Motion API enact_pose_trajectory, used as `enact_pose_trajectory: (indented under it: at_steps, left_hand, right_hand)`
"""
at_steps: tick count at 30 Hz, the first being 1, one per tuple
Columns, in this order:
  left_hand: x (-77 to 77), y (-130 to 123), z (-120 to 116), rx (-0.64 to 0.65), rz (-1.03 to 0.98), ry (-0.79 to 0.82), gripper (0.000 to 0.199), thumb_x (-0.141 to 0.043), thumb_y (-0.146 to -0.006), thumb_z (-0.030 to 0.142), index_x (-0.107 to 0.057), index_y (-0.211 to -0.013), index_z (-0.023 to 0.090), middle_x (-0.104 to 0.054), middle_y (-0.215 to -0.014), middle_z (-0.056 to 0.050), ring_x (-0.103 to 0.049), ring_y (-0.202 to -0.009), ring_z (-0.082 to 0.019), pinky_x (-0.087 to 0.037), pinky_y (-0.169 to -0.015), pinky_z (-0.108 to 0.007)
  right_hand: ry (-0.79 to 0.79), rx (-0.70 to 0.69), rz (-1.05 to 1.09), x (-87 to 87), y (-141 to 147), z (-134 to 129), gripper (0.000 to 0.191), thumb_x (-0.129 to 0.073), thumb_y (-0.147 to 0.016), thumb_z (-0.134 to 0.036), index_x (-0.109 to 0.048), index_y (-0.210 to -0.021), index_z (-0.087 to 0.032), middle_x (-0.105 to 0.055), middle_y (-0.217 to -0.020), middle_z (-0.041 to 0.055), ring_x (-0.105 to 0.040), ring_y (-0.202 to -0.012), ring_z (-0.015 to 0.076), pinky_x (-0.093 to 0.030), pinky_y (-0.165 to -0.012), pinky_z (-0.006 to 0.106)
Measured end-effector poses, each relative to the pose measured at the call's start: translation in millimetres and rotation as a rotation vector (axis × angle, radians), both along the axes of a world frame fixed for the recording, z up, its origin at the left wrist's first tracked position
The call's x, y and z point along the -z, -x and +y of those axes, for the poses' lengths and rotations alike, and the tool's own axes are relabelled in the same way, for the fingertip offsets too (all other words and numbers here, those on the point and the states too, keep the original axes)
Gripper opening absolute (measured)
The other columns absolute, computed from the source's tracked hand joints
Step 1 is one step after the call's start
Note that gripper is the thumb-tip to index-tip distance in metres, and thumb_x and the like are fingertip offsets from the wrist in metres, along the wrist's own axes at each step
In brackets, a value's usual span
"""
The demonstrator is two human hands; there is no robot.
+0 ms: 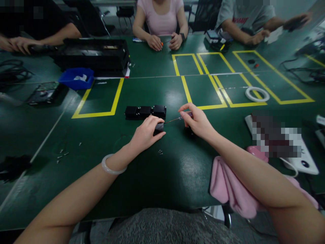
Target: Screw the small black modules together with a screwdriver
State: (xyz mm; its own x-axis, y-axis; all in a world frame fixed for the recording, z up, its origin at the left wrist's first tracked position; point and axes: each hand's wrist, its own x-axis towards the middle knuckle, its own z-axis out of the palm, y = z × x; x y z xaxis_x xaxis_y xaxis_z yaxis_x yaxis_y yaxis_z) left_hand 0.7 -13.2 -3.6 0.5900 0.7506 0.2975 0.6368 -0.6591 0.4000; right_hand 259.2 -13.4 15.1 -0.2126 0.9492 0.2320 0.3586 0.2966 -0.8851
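My left hand [147, 132], with a pale bangle on its wrist, grips a small black block [158, 128] between thumb and fingers. My right hand [196, 120] holds a thin screwdriver [174, 120] by its handle, the shaft pointing left so that its tip is at the block's right side. Just beyond my left hand, three black blocks [145, 111] sit in a row on the green table [167, 183]. A few small screws [160, 152] lie in front of the held block. Something dark under my right hand is too hidden to make out.
Loose screws [61, 156] lie at the left. Farther back are a blue bin [77, 78] and a long black housing [93, 56]. A tape roll [257, 94], a white power strip [306, 159] and a pink cloth [228, 186] are at the right. Three people sit opposite.
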Motion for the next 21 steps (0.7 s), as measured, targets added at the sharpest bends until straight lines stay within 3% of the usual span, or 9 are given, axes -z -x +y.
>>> enact_pose_trajectory:
  at_steps: [5, 12, 17, 21]
  left_hand:
    - [0.7, 0.0, 0.1, -0.003, 0.003, -0.003, 0.035, -0.07, -0.097, 0.03, -0.059, -0.129, 0.021, -0.066, -0.127, -0.012, -0.064, -0.123, -0.031, -0.057, -0.106, -0.049]
    - [1.0, 0.5, 0.5, 0.005, 0.017, -0.018, 0.036, -0.071, -0.097, 0.03, -0.058, -0.13, 0.02, -0.066, -0.127, -0.013, -0.065, -0.123, -0.032, -0.057, -0.104, -0.05]
    - [1.2, 0.4, 0.4, 0.003, 0.01, -0.012, 0.035, -0.07, -0.098, 0.03, -0.058, -0.13, 0.021, -0.066, -0.127, -0.013, -0.064, -0.124, -0.032, -0.057, -0.105, -0.051]
    - [0.4, 0.6, 0.2, 0.0, -0.002, -0.001, 0.035, -0.071, -0.097, 0.03, -0.059, -0.129, 0.022, -0.066, -0.127, -0.012, -0.065, -0.124, -0.032, -0.057, -0.105, -0.05]
  right_hand:
    - [-0.056, -0.014, 0.021, 0.2, -0.1, 0.5, 0.015, -0.057, -0.1, -0.026, -0.053, -0.114, -0.024, -0.052, -0.071, -0.0068, -0.056, -0.059, 0.0135, -0.046, -0.066, 0.032]
    - [0.014, 0.003, 0.005, 0.8, -0.4, 1.6, 0.012, -0.057, -0.103, -0.037, -0.056, -0.105, -0.025, -0.052, -0.063, -0.0073, -0.052, -0.052, 0.0128, -0.039, -0.056, 0.03]
    - [-0.054, -0.016, 0.034, 0.7, -0.3, 1.3, 0.012, -0.057, -0.1, -0.028, -0.055, -0.112, -0.024, -0.054, -0.072, -0.0065, -0.056, -0.057, 0.012, -0.045, -0.062, 0.03]
    - [-0.034, -0.006, 0.03, 0.0, 0.2, 1.0, 0.011, -0.058, -0.101, -0.032, -0.055, -0.109, -0.025, -0.053, -0.068, -0.007, -0.054, -0.055, 0.0124, -0.043, -0.06, 0.03]
